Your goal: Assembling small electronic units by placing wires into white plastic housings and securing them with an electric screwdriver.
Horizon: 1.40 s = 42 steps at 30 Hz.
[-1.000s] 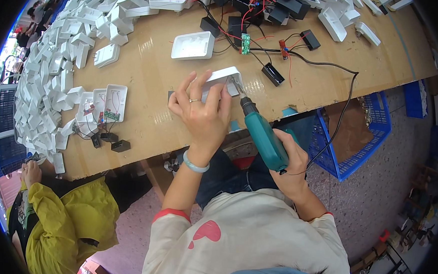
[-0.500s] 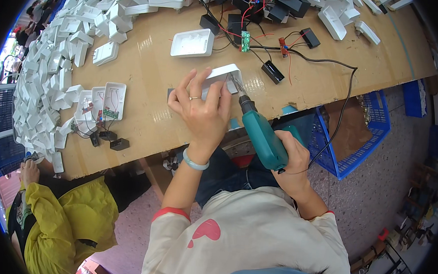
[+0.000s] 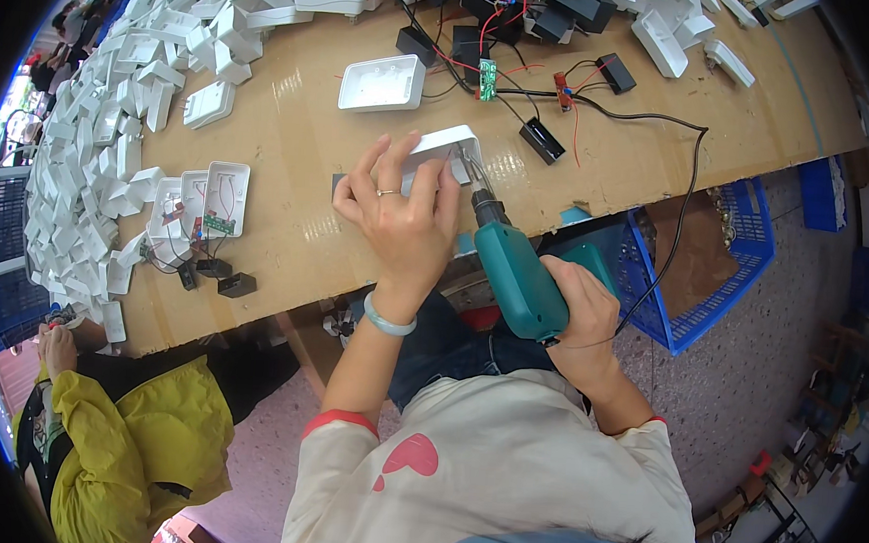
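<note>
A white plastic case [image 3: 451,139] lies on the table in front of me, its hollow side facing me. My left hand [image 3: 404,205] is closed around its near side, thumb and index finger bent down into it; whether they also pinch a thin wire there is hidden. My right hand [image 3: 580,305] grips a teal soldering gun [image 3: 520,282] by its handle. Two slim metal prongs run from the gun's black collar, and the tip reaches inside the case beside my left fingers. Beyond the case sits another open white case [image 3: 382,84].
White cases [image 3: 87,181] are heaped at left. Cases with wired circuit boards [image 3: 220,225] lie nearer. Black boxes [image 3: 542,139], red wires and a green board [image 3: 487,81] lie behind. A black cord [image 3: 700,178] hangs past a blue crate [image 3: 744,251]. Another person's hand [image 3: 57,348] shows at left.
The soldering gun has turned slightly and my right hand has shifted a little to the right with it. Its tip stays inside the case. My left hand has barely moved.
</note>
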{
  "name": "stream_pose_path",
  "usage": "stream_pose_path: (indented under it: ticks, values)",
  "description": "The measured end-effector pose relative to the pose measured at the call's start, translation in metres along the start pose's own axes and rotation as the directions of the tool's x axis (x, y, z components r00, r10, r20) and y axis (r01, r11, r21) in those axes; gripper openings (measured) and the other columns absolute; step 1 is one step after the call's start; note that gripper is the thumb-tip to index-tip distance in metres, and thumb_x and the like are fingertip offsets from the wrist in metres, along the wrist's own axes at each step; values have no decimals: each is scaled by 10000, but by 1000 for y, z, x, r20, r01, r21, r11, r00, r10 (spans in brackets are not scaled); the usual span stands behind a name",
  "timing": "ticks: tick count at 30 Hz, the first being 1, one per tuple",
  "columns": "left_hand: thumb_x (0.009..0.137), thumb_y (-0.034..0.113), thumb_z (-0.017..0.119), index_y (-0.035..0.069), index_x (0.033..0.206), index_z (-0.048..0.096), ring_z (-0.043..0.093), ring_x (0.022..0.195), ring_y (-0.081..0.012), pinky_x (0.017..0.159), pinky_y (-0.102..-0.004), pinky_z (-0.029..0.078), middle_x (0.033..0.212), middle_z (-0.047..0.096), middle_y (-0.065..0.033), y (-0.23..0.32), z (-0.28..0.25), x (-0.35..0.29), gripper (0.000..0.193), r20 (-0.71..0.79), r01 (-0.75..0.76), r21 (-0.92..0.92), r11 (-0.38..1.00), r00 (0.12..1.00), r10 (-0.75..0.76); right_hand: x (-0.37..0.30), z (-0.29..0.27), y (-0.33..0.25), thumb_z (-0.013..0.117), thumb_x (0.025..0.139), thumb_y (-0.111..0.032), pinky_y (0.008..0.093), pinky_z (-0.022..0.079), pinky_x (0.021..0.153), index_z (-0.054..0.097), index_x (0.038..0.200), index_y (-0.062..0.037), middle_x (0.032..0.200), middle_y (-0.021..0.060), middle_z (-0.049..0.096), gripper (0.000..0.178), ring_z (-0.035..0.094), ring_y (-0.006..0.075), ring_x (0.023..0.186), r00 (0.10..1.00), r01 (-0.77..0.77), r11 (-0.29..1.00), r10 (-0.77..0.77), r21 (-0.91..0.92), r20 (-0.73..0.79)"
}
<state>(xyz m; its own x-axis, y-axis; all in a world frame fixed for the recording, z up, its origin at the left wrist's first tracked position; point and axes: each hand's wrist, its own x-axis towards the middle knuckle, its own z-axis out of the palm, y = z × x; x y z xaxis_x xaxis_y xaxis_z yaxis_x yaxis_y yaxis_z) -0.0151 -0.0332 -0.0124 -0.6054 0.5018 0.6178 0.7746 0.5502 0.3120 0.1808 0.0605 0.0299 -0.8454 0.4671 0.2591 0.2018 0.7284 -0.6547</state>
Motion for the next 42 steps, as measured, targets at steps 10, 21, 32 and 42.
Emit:
stream_pose_path:
  ticks: [10, 21, 32, 42]
  values:
    - [806, 140, 785, 123, 844, 729, 531, 1284, -315, 1003, -523, 312, 1271, 679, -44, 2, 0, 1, 69, -22, -8, -17, 1000, 1000, 7, -3, -2, -2, 796, 735, -23, 394, 549, 734, 656, 1153, -13, 963, 171, 700, 441, 695, 368, 842, 999, -32, 999, 32, 17, 21]
    - [819, 140, 781, 127, 850, 723, 531, 1285, -314, 1006, -527, 309, 1264, 686, -41, 1, 3, 1, 67, -21, -15, -18, 1000, 1000, 14, -12, -18, -3, 766, 774, 23, 337, 560, 741, 660, 1187, 22, 986, 158, 718, 427, 726, 301, 830, 998, -5, 995, 12, 104, -69]
    - [851, 182, 780, 141, 898, 760, 529, 1301, -309, 1067, -501, 299, 1279, 680, -38, 2, -3, 1, 65, 21, -7, 29, 1000, 1000, 7, -28, -25, -2, 762, 804, 96, 263, 530, 697, 666, 1144, 27, 911, 108, 713, 360, 696, 161, 759, 982, -84, 974, 117, 208, -148]
    - [798, 212, 848, 110, 1020, 757, 451, 1320, -381, 1040, -512, 362, 1462, 547, -108, 6, -39, -19, 261, 130, -182, -54, 982, 974, 188, -33, -29, 2, 770, 819, 81, 258, 532, 697, 665, 1135, 27, 920, 112, 723, 337, 703, 159, 753, 977, -75, 966, 121, 246, -177]
